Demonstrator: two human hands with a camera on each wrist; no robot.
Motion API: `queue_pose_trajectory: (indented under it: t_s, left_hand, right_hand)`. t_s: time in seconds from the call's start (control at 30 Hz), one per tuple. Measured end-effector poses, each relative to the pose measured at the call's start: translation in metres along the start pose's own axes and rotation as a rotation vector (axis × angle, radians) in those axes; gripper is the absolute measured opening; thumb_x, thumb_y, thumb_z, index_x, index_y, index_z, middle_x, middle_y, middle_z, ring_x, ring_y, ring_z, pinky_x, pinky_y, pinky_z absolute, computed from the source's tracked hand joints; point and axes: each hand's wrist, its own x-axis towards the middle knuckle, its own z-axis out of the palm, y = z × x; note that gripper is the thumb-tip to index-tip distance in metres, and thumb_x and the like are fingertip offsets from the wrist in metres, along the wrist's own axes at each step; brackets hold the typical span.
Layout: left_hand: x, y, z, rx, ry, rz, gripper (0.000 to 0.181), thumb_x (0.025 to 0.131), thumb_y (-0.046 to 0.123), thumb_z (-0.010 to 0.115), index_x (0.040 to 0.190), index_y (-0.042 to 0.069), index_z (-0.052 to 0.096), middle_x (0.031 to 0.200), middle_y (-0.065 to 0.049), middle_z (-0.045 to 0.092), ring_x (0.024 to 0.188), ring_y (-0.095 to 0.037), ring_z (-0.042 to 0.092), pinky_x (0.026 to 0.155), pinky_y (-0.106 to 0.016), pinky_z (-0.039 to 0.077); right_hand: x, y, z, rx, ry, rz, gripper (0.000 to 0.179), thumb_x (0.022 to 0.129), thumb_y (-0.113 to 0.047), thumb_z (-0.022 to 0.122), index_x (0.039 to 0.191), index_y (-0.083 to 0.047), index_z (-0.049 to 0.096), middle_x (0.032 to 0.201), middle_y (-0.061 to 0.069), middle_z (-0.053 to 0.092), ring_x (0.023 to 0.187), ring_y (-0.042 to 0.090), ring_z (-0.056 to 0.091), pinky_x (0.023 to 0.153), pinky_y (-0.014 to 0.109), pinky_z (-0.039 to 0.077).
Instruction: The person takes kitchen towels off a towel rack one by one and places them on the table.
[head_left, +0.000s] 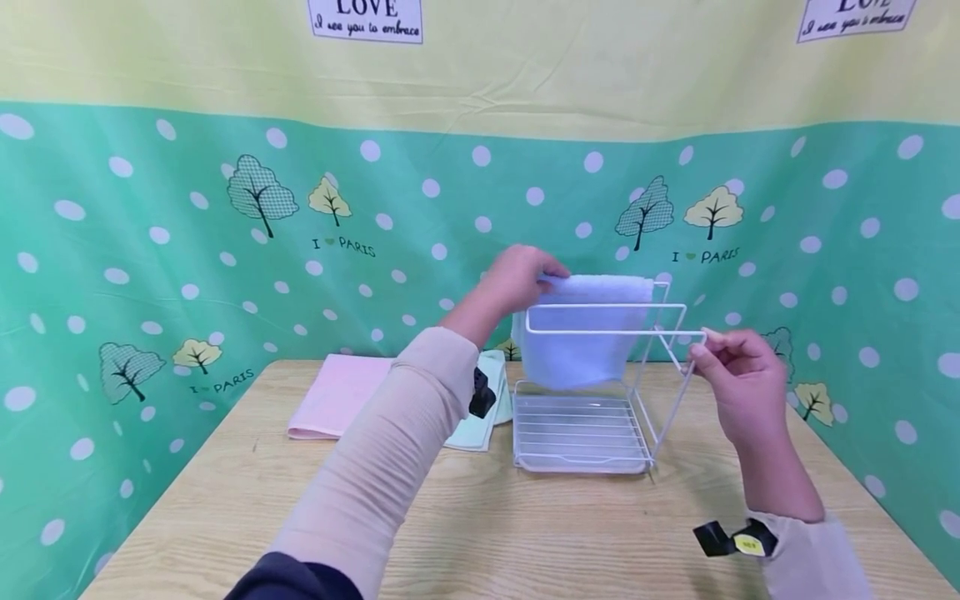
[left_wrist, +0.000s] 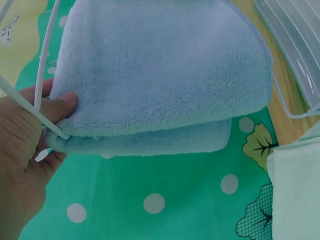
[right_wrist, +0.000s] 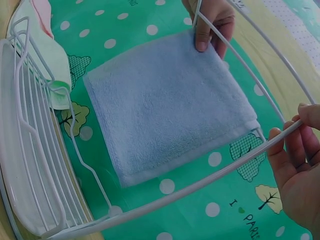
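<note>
A folded light blue towel [head_left: 581,358] hangs over the rear top bar of a white wire rack [head_left: 660,333]. My left hand [head_left: 517,279] pinches the towel's upper left edge at that bar; in the left wrist view the thumb lies on the blue towel [left_wrist: 165,65] beside the white wires. At the rack's upper right corner, my right hand [head_left: 742,383] grips the frame. The right wrist view shows these right fingers [right_wrist: 282,155] and thumb around the white rod, with the left hand [right_wrist: 215,22] at the towel's far corner.
A clear tray [head_left: 585,462] sits in the base of the rack on the wooden table [head_left: 525,533]. Left of the rack lie a folded pink towel [head_left: 337,392] and a light green towel [head_left: 472,432], partly hidden by my left arm. A patterned curtain [head_left: 420,200] stands behind the table.
</note>
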Motion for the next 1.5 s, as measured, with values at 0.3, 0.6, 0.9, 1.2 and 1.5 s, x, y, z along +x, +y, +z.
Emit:
queue_pose_trajectory:
  t_s: [0.3, 0.6, 0.9, 1.2, 1.5]
  left_hand:
    - [-0.008, 0.001, 0.0, 0.201, 0.119, 0.06, 0.028, 0.094, 0.009, 0.064, 0.116, 0.024, 0.073, 0.116, 0.008, 0.069, 0.112, -0.012, 0.061, 0.096, -0.027, 0.047]
    - [-0.014, -0.003, -0.007, 0.083, 0.208, -0.042, 0.027, 0.094, 0.01, 0.062, 0.115, 0.023, 0.074, 0.117, 0.006, 0.069, 0.113, -0.012, 0.06, 0.092, -0.027, 0.049]
    - [-0.02, -0.012, -0.022, -0.661, 0.298, -0.198, 0.02, 0.085, 0.003, 0.074, 0.103, 0.011, 0.077, 0.108, -0.006, 0.069, 0.058, -0.015, 0.056, 0.056, -0.029, 0.051]
    - [-0.024, -0.012, -0.027, -1.117, 0.314, -0.221, 0.025, 0.084, -0.004, 0.073, 0.109, 0.0, 0.073, 0.112, -0.01, 0.062, 0.081, -0.017, 0.064, 0.073, -0.03, 0.058]
    - [-0.034, -0.015, -0.028, -1.389, 0.408, -0.185, 0.027, 0.086, -0.01, 0.067, 0.112, -0.006, 0.068, 0.106, -0.01, 0.062, 0.076, -0.016, 0.065, 0.063, -0.022, 0.056]
  right_hand:
    - [-0.002, 0.003, -0.001, -0.001, -0.016, -0.013, 0.011, 0.087, 0.015, 0.063, 0.095, 0.016, 0.056, 0.087, 0.009, 0.066, 0.073, 0.016, 0.063, 0.07, 0.024, 0.057]
    - [-0.002, 0.006, 0.0, 0.014, -0.029, -0.023, 0.009, 0.086, 0.017, 0.061, 0.094, 0.014, 0.058, 0.085, 0.008, 0.066, 0.071, 0.015, 0.063, 0.068, 0.023, 0.057]
    - [0.0, 0.004, -0.002, 0.032, -0.039, -0.038, 0.009, 0.086, 0.018, 0.06, 0.094, 0.016, 0.056, 0.085, 0.009, 0.066, 0.071, 0.016, 0.063, 0.069, 0.024, 0.058]
    - [0.001, 0.003, -0.002, 0.058, -0.048, -0.05, 0.009, 0.086, 0.019, 0.06, 0.094, 0.015, 0.057, 0.086, 0.009, 0.067, 0.072, 0.016, 0.063, 0.069, 0.024, 0.058]
    - [0.002, 0.003, -0.003, 0.028, -0.019, -0.031, 0.013, 0.086, 0.017, 0.062, 0.096, 0.019, 0.053, 0.087, 0.01, 0.066, 0.072, 0.017, 0.062, 0.069, 0.025, 0.058]
